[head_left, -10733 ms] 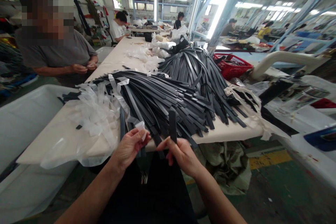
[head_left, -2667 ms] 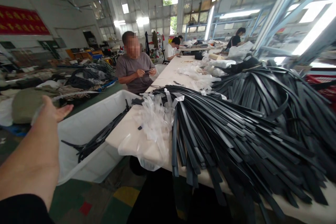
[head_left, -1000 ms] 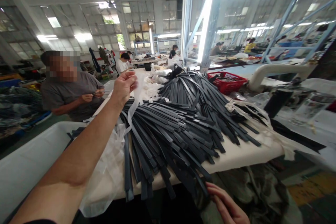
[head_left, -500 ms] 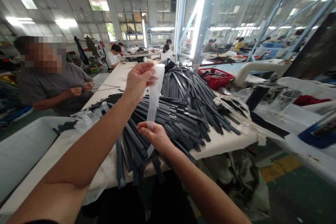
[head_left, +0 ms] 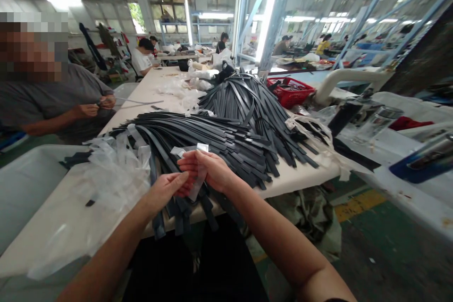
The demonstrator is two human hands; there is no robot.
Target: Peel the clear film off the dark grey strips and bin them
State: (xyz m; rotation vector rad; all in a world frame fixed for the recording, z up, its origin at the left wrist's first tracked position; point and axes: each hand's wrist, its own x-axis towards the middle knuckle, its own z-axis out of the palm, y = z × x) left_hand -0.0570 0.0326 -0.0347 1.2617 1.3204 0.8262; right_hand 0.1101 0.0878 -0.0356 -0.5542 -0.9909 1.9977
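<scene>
A clear plastic strip (head_left: 197,188) hangs from my right hand (head_left: 216,170). Its short upper end shows above the thumb. My left hand (head_left: 168,189) is close against the right one, thumb stretched out and fingers apart; part of those fingers is hidden or blurred. Below and behind both hands lies a fanned pile of dark flat strips (head_left: 184,130) on the pale-covered table (head_left: 138,99). To the left, a loose heap of clear plastic strips (head_left: 115,170) spreads over the table edge.
A second bundle of dark strips (head_left: 244,104) lies farther back, beside a red basket (head_left: 290,96). A white bin (head_left: 31,179) stands left. On the right are a blue bottle (head_left: 421,160) and a glass jar (head_left: 384,122). A co-worker (head_left: 71,94) sits left, handling a thin strip.
My left hand has come down from the strip's upper end to beside my right hand. My right hand has risen slightly, and the plastic strip now sits lower. The view has tilted downward.
</scene>
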